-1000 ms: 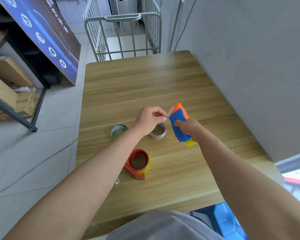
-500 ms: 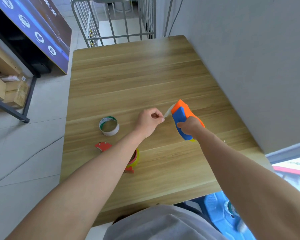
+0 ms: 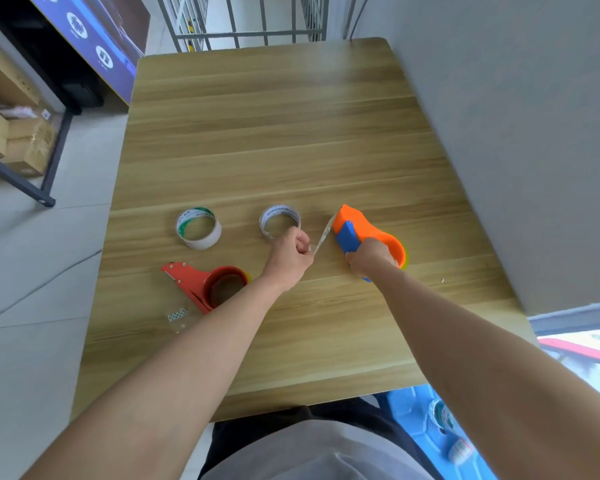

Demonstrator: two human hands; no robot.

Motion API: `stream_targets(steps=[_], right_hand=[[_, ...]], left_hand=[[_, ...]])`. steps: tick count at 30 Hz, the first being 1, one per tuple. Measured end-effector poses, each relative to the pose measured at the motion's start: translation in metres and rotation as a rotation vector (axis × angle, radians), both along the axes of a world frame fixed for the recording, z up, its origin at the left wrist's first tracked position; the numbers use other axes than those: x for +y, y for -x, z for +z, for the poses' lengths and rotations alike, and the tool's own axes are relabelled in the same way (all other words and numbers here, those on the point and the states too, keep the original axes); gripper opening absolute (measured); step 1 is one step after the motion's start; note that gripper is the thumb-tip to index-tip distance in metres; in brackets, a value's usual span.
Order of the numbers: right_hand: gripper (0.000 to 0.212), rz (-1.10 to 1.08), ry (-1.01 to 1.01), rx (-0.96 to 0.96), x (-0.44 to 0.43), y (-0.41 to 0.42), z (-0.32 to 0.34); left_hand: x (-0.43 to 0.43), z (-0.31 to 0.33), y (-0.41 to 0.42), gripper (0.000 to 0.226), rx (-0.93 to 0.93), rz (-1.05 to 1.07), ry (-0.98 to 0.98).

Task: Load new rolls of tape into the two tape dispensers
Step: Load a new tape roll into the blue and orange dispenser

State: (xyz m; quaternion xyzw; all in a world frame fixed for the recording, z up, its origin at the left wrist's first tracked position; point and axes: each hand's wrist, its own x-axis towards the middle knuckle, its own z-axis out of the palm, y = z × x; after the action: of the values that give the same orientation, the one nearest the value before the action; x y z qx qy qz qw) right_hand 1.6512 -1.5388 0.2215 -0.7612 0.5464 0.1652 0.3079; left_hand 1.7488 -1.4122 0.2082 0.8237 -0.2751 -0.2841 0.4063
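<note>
My right hand [image 3: 371,256] grips the orange and blue tape dispenser [image 3: 359,233] by its rear, low over the wooden table [image 3: 274,133]. My left hand [image 3: 290,254] pinches the end of a clear tape strip [image 3: 323,237] that runs from the dispenser's front up to my fingers. A red dispenser [image 3: 205,282] with a brown roll inside lies on its side at the left, partly behind my left forearm. Two loose rolls rest on the table: a white roll with green print [image 3: 198,228] and a thin clear roll [image 3: 279,220] just beyond my left hand.
A small scrap of clear wrapping [image 3: 178,315] lies near the red dispenser. A grey wall [image 3: 516,133] borders the table's right side. A metal railing [image 3: 250,22] stands beyond the far edge. A blue crate [image 3: 426,424] sits below right, shelving with cardboard boxes [image 3: 11,140] at the left.
The tape end has been drawn further out of the orange dispenser toward the left. My left arm has shifted, uncovering the thin clear roll and the red dispenser. The camera tilted further down.
</note>
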Motion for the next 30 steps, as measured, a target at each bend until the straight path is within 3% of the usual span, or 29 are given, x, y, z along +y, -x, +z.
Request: stream_targets(steps=[9, 14, 24, 30], right_hand=[[0.053, 0.076, 0.190, 0.132, 0.001, -0.012, -0.022], [0.062, 0.112, 0.190, 0.144, 0.001, -0.013, -0.026], [0.048, 0.192, 0.345, 0.096, 0.008, -0.005, -0.029], [0.052, 0.196, 0.341, 0.091, 0.011, -0.006, -0.024]], left_hand=[[0.007, -0.026, 0.007, 0.006, 0.001, 0.078, -0.011], [0.008, -0.032, 0.012, 0.008, -0.014, 0.130, -0.050], [0.003, -0.030, 0.023, 0.005, 0.063, 0.210, -0.204], [0.009, -0.027, 0.021, 0.014, 0.096, 0.201, -0.173]])
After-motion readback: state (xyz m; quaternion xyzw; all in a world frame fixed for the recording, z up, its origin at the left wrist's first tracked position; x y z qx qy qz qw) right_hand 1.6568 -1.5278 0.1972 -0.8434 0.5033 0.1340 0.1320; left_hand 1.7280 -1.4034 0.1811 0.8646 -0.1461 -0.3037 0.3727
